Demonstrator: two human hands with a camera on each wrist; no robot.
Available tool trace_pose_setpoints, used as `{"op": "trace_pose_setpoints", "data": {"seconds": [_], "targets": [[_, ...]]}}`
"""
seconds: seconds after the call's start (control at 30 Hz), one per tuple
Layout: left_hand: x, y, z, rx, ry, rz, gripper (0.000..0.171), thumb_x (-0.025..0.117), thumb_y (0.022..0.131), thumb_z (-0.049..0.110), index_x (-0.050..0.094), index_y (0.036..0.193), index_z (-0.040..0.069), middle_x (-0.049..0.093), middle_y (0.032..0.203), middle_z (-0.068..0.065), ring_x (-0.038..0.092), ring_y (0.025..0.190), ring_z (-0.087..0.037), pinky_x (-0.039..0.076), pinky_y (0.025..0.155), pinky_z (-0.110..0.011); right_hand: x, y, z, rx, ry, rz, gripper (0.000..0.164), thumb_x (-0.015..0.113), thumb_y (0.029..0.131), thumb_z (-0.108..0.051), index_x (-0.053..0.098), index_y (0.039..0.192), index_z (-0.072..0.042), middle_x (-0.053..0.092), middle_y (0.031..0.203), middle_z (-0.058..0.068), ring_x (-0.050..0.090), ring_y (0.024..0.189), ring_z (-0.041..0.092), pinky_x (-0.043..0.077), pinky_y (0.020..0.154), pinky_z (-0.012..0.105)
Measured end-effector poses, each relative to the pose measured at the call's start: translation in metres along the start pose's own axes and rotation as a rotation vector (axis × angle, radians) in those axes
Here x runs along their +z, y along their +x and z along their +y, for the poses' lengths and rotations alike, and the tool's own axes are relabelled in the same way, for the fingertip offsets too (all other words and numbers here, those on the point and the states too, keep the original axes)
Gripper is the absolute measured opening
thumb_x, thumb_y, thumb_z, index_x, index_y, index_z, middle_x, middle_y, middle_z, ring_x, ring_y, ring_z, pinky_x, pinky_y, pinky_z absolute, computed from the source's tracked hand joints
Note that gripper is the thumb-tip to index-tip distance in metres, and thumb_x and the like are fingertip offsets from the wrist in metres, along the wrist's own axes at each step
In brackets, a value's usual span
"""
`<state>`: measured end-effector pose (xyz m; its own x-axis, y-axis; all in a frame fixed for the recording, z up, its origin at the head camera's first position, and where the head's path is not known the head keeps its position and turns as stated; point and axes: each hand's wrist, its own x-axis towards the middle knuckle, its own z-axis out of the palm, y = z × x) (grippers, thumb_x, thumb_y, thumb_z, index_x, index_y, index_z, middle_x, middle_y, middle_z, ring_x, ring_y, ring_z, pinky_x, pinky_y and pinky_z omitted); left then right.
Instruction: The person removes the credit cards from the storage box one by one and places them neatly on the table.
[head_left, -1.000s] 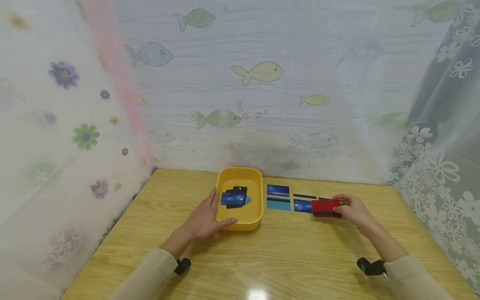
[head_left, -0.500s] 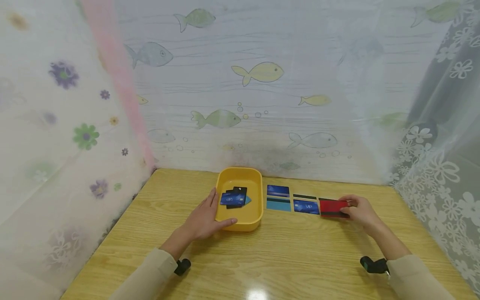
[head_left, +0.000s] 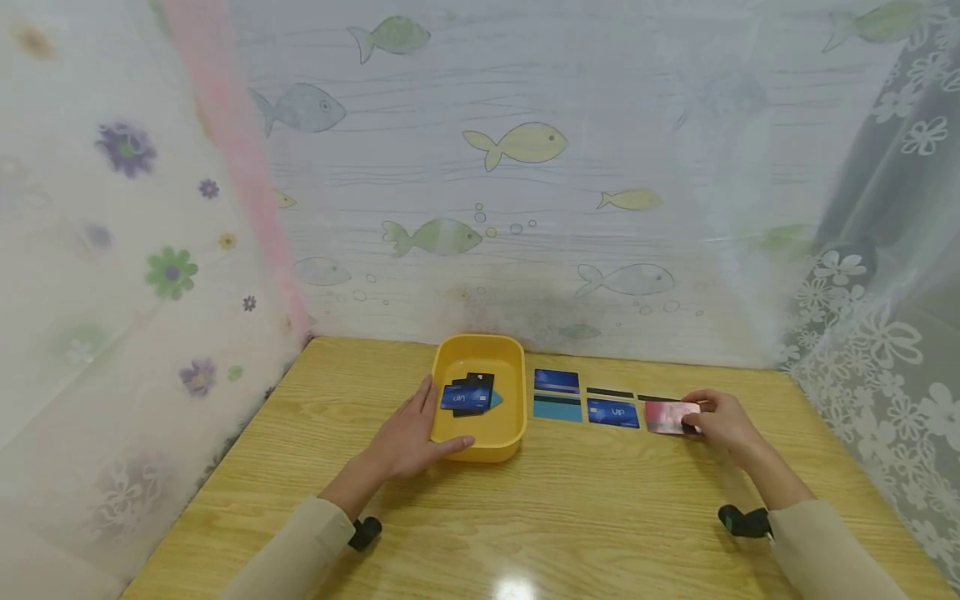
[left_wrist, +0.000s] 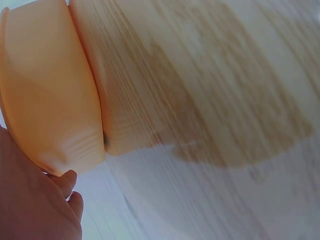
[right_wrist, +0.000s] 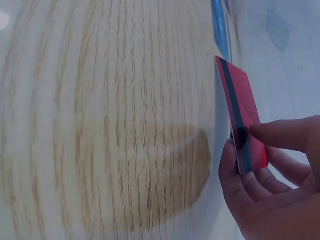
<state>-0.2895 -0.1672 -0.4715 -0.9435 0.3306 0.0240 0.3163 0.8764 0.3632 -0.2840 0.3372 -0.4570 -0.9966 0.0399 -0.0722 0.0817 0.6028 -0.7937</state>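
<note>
At the right end of the laid-out cards, my right hand [head_left: 722, 423] pinches a red card [head_left: 666, 417] between thumb and fingers. In the right wrist view the red card [right_wrist: 244, 112], crossed by a dark stripe, is tilted above the table. Glare turns it pinkish in the head view. My left hand [head_left: 408, 433] rests against the left side of a yellow plastic bin [head_left: 517, 442], its fingers straight along the wall and its thumb at the front rim. Inside the bin lies a small pile of cards, a blue VIP card [head_left: 465, 398] on top.
Right of the bin, cards lie in two rows: a dark blue card [head_left: 557, 382], a light blue card [head_left: 557, 408], a blue VIP card [head_left: 613, 413] and partly covered dark-striped cards [head_left: 609, 392]. A fish-print curtain [head_left: 480, 275] hangs behind the wooden table [head_left: 585, 517].
My right hand has carried the red card rightward, uncovering the blue VIP card. The card has since tilted and now catches glare. My left hand and the bin stay put.
</note>
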Motion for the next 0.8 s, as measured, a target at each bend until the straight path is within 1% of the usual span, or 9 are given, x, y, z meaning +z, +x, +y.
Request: {"op": "trace_pose_setpoints", "data": {"seconds": [0.1, 0.17, 0.3, 0.4, 0.47, 0.57, 0.8], "targets": [[0.000, 0.000, 0.000, -0.001, -0.001, -0.001, 0.128, 0.041, 0.080, 0.094, 0.009, 0.164, 0.003, 0.002, 0.172, -0.013, 0.021, 0.154, -0.037, 0.029, 0.121, -0.054, 0.001, 0.001, 0.000, -0.020, -0.072, 0.004, 0.045, 0.062, 0.097, -0.004, 0.049, 0.134, 0.019, 0.056, 0.119, 0.038, 0.060, 0.099, 0.036, 0.054, 0.070, 0.033], [0.000, 0.000, 0.000, -0.001, -0.002, -0.002, 0.128, 0.041, 0.080, 0.094, 0.009, 0.164, 0.003, 0.002, 0.172, -0.014, 0.021, 0.155, -0.037, 0.029, 0.121, -0.054, 0.002, 0.002, 0.000, -0.031, -0.119, 0.008, 0.045, 0.063, 0.097, -0.006, 0.051, 0.133, 0.018, 0.058, 0.118, 0.037, 0.061, 0.098, 0.038, 0.054, 0.074, 0.037], [-0.001, 0.000, 0.000, 0.001, -0.002, -0.001, 0.127, 0.041, 0.081, 0.094, 0.009, 0.164, 0.002, 0.003, 0.172, -0.014, 0.021, 0.155, -0.037, 0.029, 0.121, -0.054, 0.005, 0.006, 0.002, -0.038, -0.188, 0.015, 0.046, 0.065, 0.096, -0.009, 0.052, 0.132, 0.018, 0.057, 0.123, 0.040, 0.059, 0.106, 0.047, 0.052, 0.084, 0.048], [-0.001, -0.001, 0.001, 0.000, -0.003, 0.001, 0.127, 0.041, 0.081, 0.094, 0.009, 0.164, 0.003, 0.002, 0.172, -0.014, 0.021, 0.155, -0.037, 0.028, 0.121, -0.054, 0.006, 0.007, 0.002, -0.032, -0.195, 0.010, 0.047, 0.064, 0.097, -0.009, 0.051, 0.132, 0.018, 0.055, 0.128, 0.041, 0.057, 0.111, 0.050, 0.051, 0.088, 0.053], [0.000, 0.000, 0.000, 0.000, -0.003, 0.003, 0.127, 0.041, 0.081, 0.094, 0.009, 0.164, 0.003, 0.002, 0.172, -0.014, 0.021, 0.155, -0.037, 0.028, 0.121, -0.054, 0.007, 0.008, 0.001, -0.028, -0.193, 0.007, 0.046, 0.064, 0.097, -0.009, 0.051, 0.132, 0.019, 0.054, 0.128, 0.042, 0.057, 0.112, 0.051, 0.052, 0.088, 0.053], [0.000, 0.000, -0.001, -0.004, -0.004, 0.001, 0.128, 0.041, 0.080, 0.094, 0.010, 0.164, 0.003, 0.002, 0.172, -0.013, 0.021, 0.155, -0.037, 0.028, 0.121, -0.054, 0.009, 0.009, 0.001, -0.027, -0.184, 0.006, 0.046, 0.063, 0.096, -0.007, 0.052, 0.132, 0.019, 0.055, 0.128, 0.041, 0.057, 0.113, 0.052, 0.053, 0.086, 0.049], [0.001, 0.001, -0.001, -0.002, -0.005, -0.001, 0.128, 0.041, 0.080, 0.094, 0.009, 0.164, 0.003, 0.001, 0.172, -0.013, 0.021, 0.155, -0.037, 0.028, 0.121, -0.053, 0.013, 0.011, 0.002, -0.036, -0.199, 0.024, 0.043, 0.064, 0.093, -0.003, 0.054, 0.128, 0.019, 0.059, 0.120, 0.038, 0.059, 0.107, 0.047, 0.050, 0.074, 0.034]]}}
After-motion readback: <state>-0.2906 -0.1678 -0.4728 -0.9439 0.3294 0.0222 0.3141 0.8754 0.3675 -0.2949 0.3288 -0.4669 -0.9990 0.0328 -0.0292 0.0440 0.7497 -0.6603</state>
